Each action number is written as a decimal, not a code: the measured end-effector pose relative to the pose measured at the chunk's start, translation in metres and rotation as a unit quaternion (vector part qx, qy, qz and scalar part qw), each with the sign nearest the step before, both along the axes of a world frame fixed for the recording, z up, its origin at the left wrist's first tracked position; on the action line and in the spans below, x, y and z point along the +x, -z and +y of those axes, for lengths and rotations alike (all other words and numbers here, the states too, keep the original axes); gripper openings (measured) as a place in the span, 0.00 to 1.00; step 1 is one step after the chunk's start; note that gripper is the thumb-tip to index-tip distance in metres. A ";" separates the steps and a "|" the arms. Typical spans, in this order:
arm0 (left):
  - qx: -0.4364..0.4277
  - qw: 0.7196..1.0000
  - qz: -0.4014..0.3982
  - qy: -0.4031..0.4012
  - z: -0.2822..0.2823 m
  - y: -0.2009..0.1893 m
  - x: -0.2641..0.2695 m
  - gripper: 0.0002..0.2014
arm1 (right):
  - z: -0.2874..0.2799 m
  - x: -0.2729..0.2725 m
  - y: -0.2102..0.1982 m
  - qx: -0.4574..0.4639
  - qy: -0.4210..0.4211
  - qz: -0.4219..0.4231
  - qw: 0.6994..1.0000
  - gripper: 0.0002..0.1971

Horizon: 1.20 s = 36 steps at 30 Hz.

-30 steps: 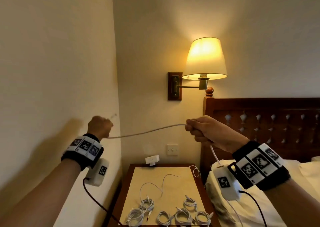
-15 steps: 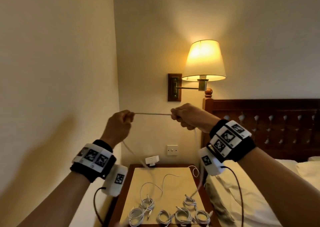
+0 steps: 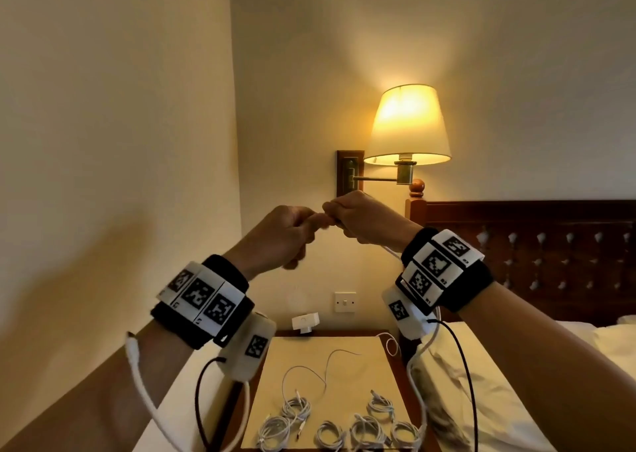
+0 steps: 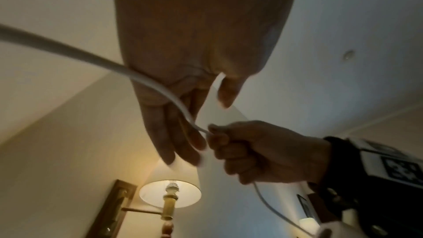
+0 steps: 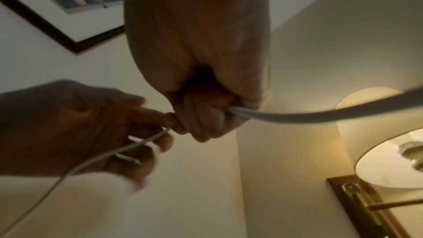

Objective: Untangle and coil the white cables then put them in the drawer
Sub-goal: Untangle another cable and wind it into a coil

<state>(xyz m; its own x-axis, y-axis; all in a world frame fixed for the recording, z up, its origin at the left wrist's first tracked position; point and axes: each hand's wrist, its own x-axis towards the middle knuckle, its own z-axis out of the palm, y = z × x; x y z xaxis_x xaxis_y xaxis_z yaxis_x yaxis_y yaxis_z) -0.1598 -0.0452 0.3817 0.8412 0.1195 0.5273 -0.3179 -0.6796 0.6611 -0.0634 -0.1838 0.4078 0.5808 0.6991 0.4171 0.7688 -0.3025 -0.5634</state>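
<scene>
Both hands are raised in front of the wall, knuckles touching. My right hand [image 3: 358, 219] is a fist that grips the white cable [image 5: 297, 115]. From that fist the cable [image 4: 146, 80] runs across my left palm, and my left hand [image 3: 296, 231] holds it with loosely curled fingers, index finger against the right fist. Slack hangs in a loop [image 3: 137, 376] under my left forearm, and another length drops past my right wrist. The drawer is not in view.
Below stands a nightstand [image 3: 385, 341] with several coiled white cables [image 3: 330, 432] along its front, one loose cable [image 3: 325, 370] and a white adapter [image 3: 305, 322] at the back. A lit wall lamp [image 3: 407, 124] hangs behind the hands. The bed [image 3: 516, 400] and headboard [image 3: 550, 238] lie right.
My hands have come together: a second ago they held a long stretch of cable between them, and now they touch. The slack hangs down in loops on both sides.
</scene>
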 end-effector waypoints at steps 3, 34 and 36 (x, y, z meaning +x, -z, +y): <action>-0.028 0.987 -0.073 -0.137 0.028 0.013 0.006 0.14 | -0.010 0.000 0.005 0.015 -0.011 0.068 0.998 0.17; -0.003 0.980 -0.069 -0.186 0.020 0.036 0.003 0.16 | -0.028 0.014 0.034 0.001 -0.021 0.133 0.991 0.18; 0.021 0.956 -0.062 -0.287 0.045 0.038 -0.010 0.17 | -0.043 0.019 0.040 0.021 -0.010 0.160 0.987 0.17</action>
